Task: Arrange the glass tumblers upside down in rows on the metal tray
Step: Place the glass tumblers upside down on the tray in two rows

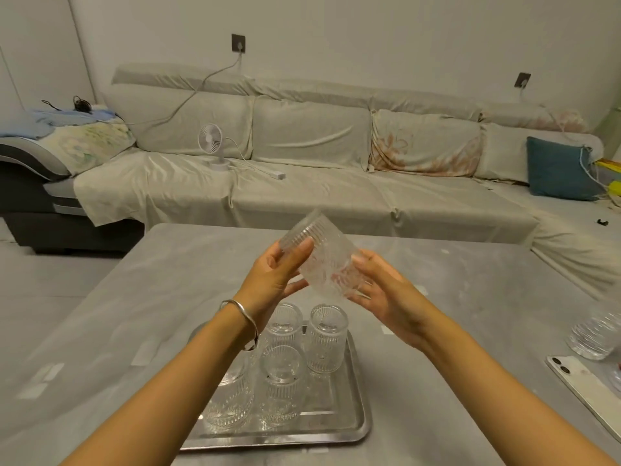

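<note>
Steel, polished and shallow-rimmed, the metal tray (339,428) sits nearest on a grey table (470,297). Four ribbed glass tumblers stand on it base-up: a near-left tumbler (228,405) partly behind the forearm, a near-middle tumbler (281,385), a far-middle tumbler (285,322) and a far-right tumbler (327,338). The tray's near-right portion looks bare.

Above them, two bare hands close around a fifth ribbed tumbler (322,260), held in the air and tilted, its base toward the upper left. The left hand (275,277), a silver bangle (242,322) at its wrist, pinches the base end; the right hand (379,287) cups the lower side with fingers spread.

To place it well, the glass likely needs turning fully rim-down, then lowering straight into the gap beside the near-middle tumbler, without knocking its neighbours.

At the right edge, more glassware (594,334) and a white phone (584,388) are cut off by the frame. Clear glass against grey makes the rims hard to trace. Beyond the table, a cloth-covered sofa (302,183) holds a small white fan (210,142).
</note>
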A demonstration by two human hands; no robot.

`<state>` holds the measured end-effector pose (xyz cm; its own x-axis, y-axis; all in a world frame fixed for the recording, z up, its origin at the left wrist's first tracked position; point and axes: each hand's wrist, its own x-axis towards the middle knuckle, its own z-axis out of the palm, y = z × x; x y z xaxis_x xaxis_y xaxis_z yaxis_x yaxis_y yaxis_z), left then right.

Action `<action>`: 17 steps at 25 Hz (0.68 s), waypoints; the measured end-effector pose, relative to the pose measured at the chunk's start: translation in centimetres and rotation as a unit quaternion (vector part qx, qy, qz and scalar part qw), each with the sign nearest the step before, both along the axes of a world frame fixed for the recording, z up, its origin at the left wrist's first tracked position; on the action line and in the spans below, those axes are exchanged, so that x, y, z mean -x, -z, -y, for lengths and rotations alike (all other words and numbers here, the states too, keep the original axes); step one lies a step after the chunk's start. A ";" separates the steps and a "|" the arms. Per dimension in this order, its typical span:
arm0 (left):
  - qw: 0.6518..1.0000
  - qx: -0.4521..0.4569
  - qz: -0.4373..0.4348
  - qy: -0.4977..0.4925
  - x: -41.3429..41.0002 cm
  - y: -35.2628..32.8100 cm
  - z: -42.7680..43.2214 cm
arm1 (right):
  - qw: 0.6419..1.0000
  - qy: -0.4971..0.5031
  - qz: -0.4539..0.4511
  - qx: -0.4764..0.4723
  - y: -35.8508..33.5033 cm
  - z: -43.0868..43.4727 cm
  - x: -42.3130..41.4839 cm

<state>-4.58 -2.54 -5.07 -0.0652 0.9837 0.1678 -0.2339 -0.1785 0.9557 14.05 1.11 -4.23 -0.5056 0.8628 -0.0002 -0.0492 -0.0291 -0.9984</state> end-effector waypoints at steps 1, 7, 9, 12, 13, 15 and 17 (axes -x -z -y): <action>1.000 -0.009 -0.025 0.004 0.2 -0.1 0.4 | 0.998 -0.028 0.047 -0.027 0.0 0.2 -0.2; 0.978 -0.049 -0.190 0.077 -0.7 0.2 2.0 | 0.988 -0.061 0.094 -0.102 0.5 1.6 -0.6; 0.973 -0.061 -0.204 0.091 -1.1 0.7 2.2 | 0.991 -0.046 0.072 -0.105 1.2 1.9 -0.9; 0.975 -0.041 -0.202 0.083 -1.1 1.6 2.3 | 0.994 -0.017 0.053 -0.094 2.8 2.4 -1.3; 0.977 -0.029 -0.199 0.074 -0.9 2.0 2.4 | 0.995 -0.008 0.050 -0.090 3.5 2.6 -1.4; 0.966 -0.025 -0.257 0.017 -0.3 3.1 2.9 | 0.995 0.015 0.056 -0.085 5.1 3.0 -1.9; 0.910 -0.034 -0.411 -0.050 1.0 4.8 3.5 | 0.994 0.040 0.063 -0.082 6.8 3.4 -2.4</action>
<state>-5.55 -6.03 -9.86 0.0218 0.9650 0.2612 0.5756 -0.2257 0.7859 16.40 -2.33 -11.02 -0.4408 0.8936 0.0843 0.0800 0.1327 -0.9879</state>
